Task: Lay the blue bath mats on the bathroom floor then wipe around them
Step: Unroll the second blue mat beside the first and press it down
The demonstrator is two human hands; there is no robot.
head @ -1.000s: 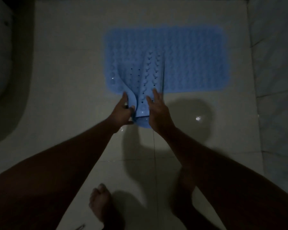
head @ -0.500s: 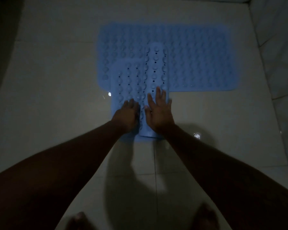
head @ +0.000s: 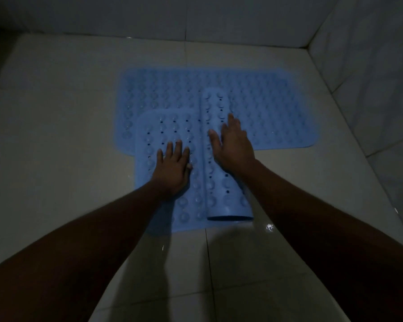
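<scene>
I'm unrolling the second mat [head: 172,126]: left hand [head: 172,168] flat, right hand [head: 233,145] spread on the roll [head: 221,182]; next, push it rightward.

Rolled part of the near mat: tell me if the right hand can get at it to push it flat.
Probably yes: the right hand already lies open on the rolled part, nothing covering it.

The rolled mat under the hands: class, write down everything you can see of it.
The rolled mat is light blue, rubbery-looking, studded with round suction cups and small holes. Its left part lies flat on the tiled floor; its right part is still curled in a roll. Its far end overlaps the flat mat behind. The left hand presses the flat part, and the right hand rests on the roll.
</scene>
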